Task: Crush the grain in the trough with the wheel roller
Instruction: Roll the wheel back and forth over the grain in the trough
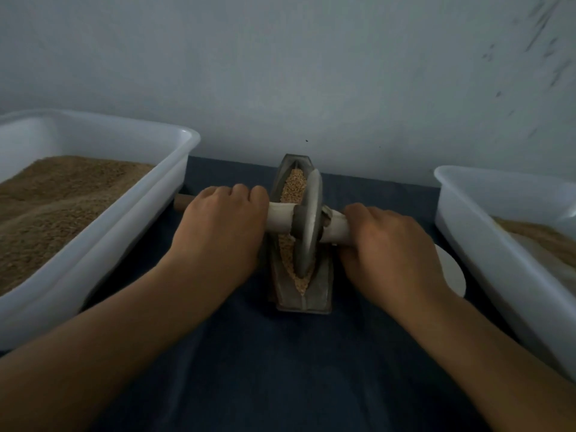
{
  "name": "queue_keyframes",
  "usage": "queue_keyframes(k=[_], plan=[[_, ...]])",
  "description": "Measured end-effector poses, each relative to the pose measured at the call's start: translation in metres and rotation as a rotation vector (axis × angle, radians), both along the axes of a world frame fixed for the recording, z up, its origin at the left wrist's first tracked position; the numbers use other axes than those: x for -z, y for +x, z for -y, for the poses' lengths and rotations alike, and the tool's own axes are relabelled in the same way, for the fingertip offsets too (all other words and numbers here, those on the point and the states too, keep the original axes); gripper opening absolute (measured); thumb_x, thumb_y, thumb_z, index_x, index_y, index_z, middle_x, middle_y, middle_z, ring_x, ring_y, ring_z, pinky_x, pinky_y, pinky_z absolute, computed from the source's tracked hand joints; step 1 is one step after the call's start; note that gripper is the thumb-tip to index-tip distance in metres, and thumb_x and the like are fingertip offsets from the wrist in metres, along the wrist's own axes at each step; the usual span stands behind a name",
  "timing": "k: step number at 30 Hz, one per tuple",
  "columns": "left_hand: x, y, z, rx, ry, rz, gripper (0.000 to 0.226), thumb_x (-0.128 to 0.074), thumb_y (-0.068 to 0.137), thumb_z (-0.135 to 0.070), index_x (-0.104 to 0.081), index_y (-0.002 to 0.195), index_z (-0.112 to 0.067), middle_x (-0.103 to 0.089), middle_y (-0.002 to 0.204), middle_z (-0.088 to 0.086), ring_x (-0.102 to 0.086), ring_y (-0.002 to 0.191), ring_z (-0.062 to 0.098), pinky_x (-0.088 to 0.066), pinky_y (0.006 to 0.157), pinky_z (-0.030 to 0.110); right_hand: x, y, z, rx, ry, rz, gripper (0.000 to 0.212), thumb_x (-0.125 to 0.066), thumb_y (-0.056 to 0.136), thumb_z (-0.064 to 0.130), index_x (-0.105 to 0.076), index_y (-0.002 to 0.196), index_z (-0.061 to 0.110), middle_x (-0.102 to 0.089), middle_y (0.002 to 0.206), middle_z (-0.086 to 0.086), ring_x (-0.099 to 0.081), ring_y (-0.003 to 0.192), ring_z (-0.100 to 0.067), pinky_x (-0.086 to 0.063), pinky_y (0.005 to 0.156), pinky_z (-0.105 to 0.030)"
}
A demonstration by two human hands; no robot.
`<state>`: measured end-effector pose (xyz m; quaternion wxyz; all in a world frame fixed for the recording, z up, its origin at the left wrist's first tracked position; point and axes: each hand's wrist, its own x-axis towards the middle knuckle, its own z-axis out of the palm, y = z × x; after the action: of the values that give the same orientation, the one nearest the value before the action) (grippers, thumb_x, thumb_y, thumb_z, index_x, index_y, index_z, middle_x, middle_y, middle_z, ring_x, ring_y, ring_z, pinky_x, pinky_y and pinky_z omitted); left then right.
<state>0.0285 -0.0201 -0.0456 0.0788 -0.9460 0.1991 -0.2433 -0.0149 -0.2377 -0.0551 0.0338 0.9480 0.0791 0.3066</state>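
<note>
Trough [318,294]: narrow, grey, boat-shaped, standing at the middle of the desk [280,369], its long axis running away from the person toward the wall [280,73].

Grain [293,182]: tan, lying along the trough's channel, visible beyond the wheel and on its near left side.

Roller [307,222]: grey disc standing on edge in the channel, tilted slightly, on a pale axle that crosses the trough; the axle's brown left end [184,203] projects past the left hand.

Left hand [218,226]: fingers curled over the axle, just left of the trough.

Right hand [389,244]: wrapped round the axle, just right of the wheel.

Left tub [93,244]: white plastic, heaped with brown grain.

Right tub [486,244]: white plastic, holding a smaller amount of tan grain.

White disc [452,272]: flat on the desk, between the right hand and the right tub, partly hidden.

Desk covering: dark blue cloth.
</note>
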Motion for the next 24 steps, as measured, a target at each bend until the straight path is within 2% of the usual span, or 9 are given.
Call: queue_keyframes(k=[3, 7, 9, 13, 17, 20, 24], plan=[[0.002, 0.007, 0.0, -0.038, 0.021, -0.003, 0.041, -0.073, 0.079, -0.037, -0.042, 0.102, -0.022, -0.058, 0.095, -0.002, -0.039, 0.069, 0.012, -0.03, 0.066, 0.027, 0.004, 0.015, 0.002, -0.02, -0.017, -0.015, 0.02, -0.074, 0.078, 0.023, -0.058, 0.085, 0.014, -0.06, 0.074, -0.004, -0.041, 0.059, -0.018, -0.026, 0.059, -0.029], [-0.001, 0.028, 0.007, -0.029, 0.034, -0.045, 0.034, -0.069, 0.083, -0.029, -0.043, 0.103, -0.019, -0.06, 0.098, 0.0, -0.059, 0.081, 0.018, -0.031, 0.067, 0.03, 0.01, 0.046, 0.008, 0.021, -0.043, -0.08, 0.023, -0.067, 0.085, 0.032, -0.06, 0.101, 0.018, -0.065, 0.088, -0.001, -0.058, 0.072, -0.023, -0.029, 0.06, -0.031], [-0.004, 0.044, 0.012, -0.028, 0.029, -0.09, 0.035, -0.068, 0.084, -0.026, -0.044, 0.106, -0.017, -0.061, 0.102, 0.003, -0.062, 0.087, 0.022, -0.033, 0.069, 0.031, 0.011, 0.063, 0.01, 0.059, -0.049, -0.099, 0.027, -0.066, 0.084, 0.035, -0.058, 0.104, 0.02, -0.066, 0.09, 0.0, -0.061, 0.075, -0.024, -0.03, 0.058, -0.031], [-0.01, 0.078, 0.022, -0.1, 0.053, -0.207, 0.037, -0.066, 0.087, -0.022, -0.043, 0.114, -0.011, -0.063, 0.109, 0.01, -0.063, 0.095, 0.029, -0.039, 0.071, 0.037, 0.007, 0.095, 0.013, 0.107, -0.054, -0.147, 0.031, -0.068, 0.081, 0.034, -0.059, 0.106, 0.02, -0.065, 0.088, -0.001, -0.06, 0.075, -0.024, -0.029, 0.056, -0.031], [-0.017, 0.103, 0.028, -0.12, -0.014, -0.302, 0.04, -0.066, 0.088, -0.019, -0.045, 0.119, -0.005, -0.061, 0.114, 0.016, -0.06, 0.103, 0.034, -0.044, 0.078, 0.042, -0.005, 0.125, 0.014, 0.155, -0.036, -0.265, 0.024, -0.068, 0.083, 0.034, -0.065, 0.103, 0.02, -0.067, 0.099, -0.006, -0.063, 0.087, -0.027, -0.032, 0.058, -0.029], [-0.023, 0.113, 0.033, -0.135, 0.004, -0.338, 0.045, -0.066, 0.088, -0.019, -0.045, 0.125, -0.002, -0.059, 0.121, 0.019, -0.058, 0.111, 0.038, -0.046, 0.085, 0.046, -0.01, 0.137, 0.016, 0.184, -0.016, -0.347, 0.027, -0.069, 0.082, 0.034, -0.066, 0.105, 0.019, -0.067, 0.104, -0.008, -0.064, 0.092, -0.029, -0.037, 0.062, -0.03], [-0.022, 0.111, 0.031, -0.129, 0.039, -0.341, 0.044, -0.066, 0.088, -0.021, -0.048, 0.124, -0.004, -0.06, 0.118, 0.017, -0.059, 0.107, 0.035, -0.048, 0.084, 0.044, -0.01, 0.135, 0.015, 0.189, -0.025, -0.35, 0.026, -0.069, 0.083, 0.033, -0.066, 0.105, 0.02, -0.067, 0.103, -0.006, -0.064, 0.09, -0.027, -0.035, 0.061, -0.029]])
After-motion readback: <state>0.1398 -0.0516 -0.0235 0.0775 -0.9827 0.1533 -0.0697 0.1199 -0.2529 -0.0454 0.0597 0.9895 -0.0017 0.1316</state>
